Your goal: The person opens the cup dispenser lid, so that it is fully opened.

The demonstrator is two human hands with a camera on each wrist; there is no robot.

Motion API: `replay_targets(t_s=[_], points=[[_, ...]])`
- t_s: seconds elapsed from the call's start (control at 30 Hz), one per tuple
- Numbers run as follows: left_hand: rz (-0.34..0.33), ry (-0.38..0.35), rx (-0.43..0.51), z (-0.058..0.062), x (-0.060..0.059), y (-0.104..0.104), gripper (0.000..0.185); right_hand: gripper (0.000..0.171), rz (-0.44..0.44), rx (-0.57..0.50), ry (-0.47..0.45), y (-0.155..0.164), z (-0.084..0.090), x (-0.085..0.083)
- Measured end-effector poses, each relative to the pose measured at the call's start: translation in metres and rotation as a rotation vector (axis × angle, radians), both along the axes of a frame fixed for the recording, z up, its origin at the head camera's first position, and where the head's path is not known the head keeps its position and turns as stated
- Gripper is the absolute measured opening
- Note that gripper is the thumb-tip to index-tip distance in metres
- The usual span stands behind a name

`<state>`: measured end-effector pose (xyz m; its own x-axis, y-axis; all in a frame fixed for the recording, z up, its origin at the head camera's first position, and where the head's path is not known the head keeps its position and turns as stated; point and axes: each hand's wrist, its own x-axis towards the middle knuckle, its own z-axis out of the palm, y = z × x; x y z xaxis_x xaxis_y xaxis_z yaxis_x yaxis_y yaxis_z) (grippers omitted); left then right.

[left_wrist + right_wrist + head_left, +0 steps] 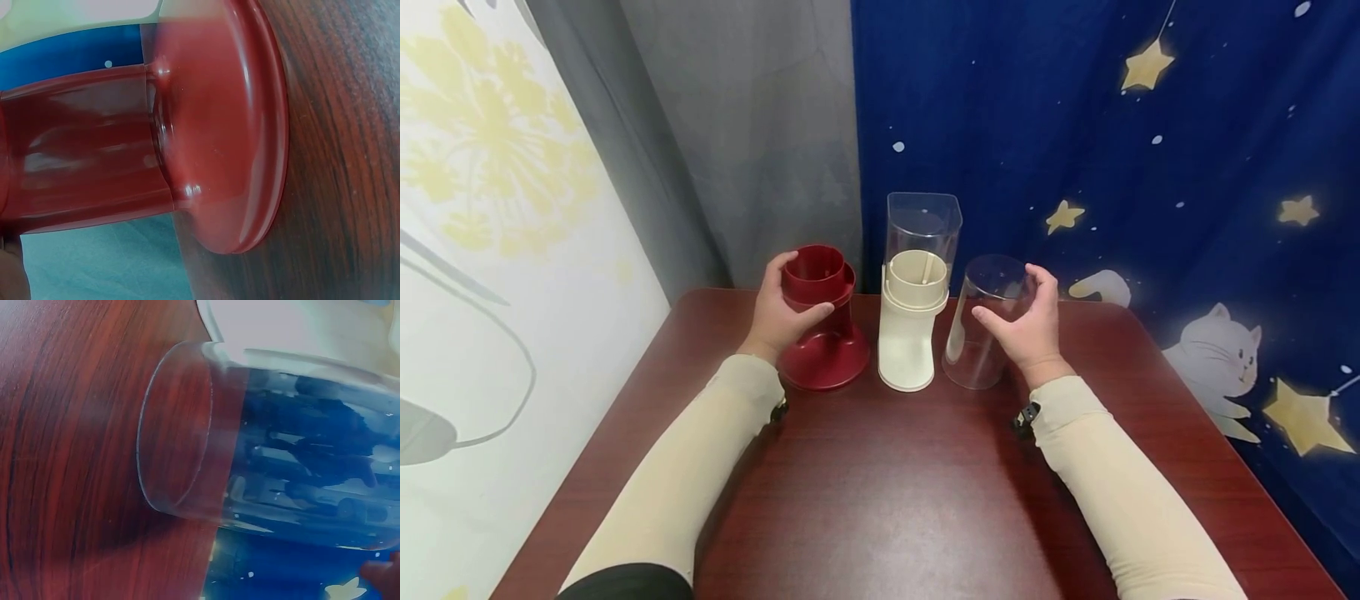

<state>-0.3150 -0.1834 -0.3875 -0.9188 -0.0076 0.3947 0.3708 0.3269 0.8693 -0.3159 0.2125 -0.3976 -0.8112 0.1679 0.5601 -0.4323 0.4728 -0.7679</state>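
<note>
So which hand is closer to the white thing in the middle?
Neither, really. The left hand grips the red stand beside the cream stand; the right hand holds the clear cup opposite.

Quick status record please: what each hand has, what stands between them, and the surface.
left hand: left hand grips the neck of the dark red stand, which stands upright on its round base
right hand: right hand holds the side of the clear tube, which is tilted, its lower rim on the table
between: cream stand upright, a clear container seated on top
surface: dark wooden table
backdrop: blue star curtain
</note>
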Motion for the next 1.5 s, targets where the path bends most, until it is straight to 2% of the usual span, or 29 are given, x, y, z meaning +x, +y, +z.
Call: replay_targets(t_s=[0.1,0.2,0.37,0.47,0.67,0.8,0.97,1.1,1.2,1.27,1.33,1.5], points=[[0.004,0.01,-0.006,-0.013,-0.013,-0.004,0.098,0.105,-0.023,0.039,0.025,0.001,0.005,0.002],[0.011,0.018,-0.027,-0.017,-0.018,-0.005,0.097,0.105,-0.031,0.054,0.076,0.0,0.013,0.002],[0.032,0.026,-0.078,-0.016,-0.02,-0.007,0.098,0.106,-0.016,0.065,0.158,-0.004,0.033,0.004],[0.047,0.029,-0.116,-0.014,-0.021,-0.008,0.1,0.113,0.004,0.064,0.181,-0.006,0.046,0.006],[0.066,0.03,-0.177,-0.01,-0.021,-0.012,0.107,0.123,0.055,0.031,0.157,-0.014,0.071,0.007],[0.069,0.075,-0.203,0.0,-0.021,-0.014,0.111,0.124,0.094,-0.004,0.143,-0.021,0.084,0.005],[0.062,0.135,-0.195,0.028,-0.017,-0.004,0.106,0.124,0.137,-0.012,0.128,-0.027,0.095,0.003],[0.038,0.232,-0.178,0.052,-0.011,0.015,0.104,0.119,0.169,0.004,0.07,-0.032,0.103,0.002],[-0.003,0.326,-0.163,0.065,-0.006,0.031,0.109,0.114,0.189,0.019,0.034,-0.037,0.111,0.0],[-0.038,0.364,-0.141,0.069,-0.003,0.043,0.122,0.114,0.204,0.037,0.017,-0.042,0.116,-0.003],[-0.069,0.371,-0.122,0.07,0.001,0.055,0.13,0.115,0.225,0.057,-0.001,-0.046,0.121,-0.005],[-0.144,0.329,-0.08,0.063,0.003,0.076,0.134,0.116,0.267,0.146,-0.074,-0.058,0.13,-0.014]])
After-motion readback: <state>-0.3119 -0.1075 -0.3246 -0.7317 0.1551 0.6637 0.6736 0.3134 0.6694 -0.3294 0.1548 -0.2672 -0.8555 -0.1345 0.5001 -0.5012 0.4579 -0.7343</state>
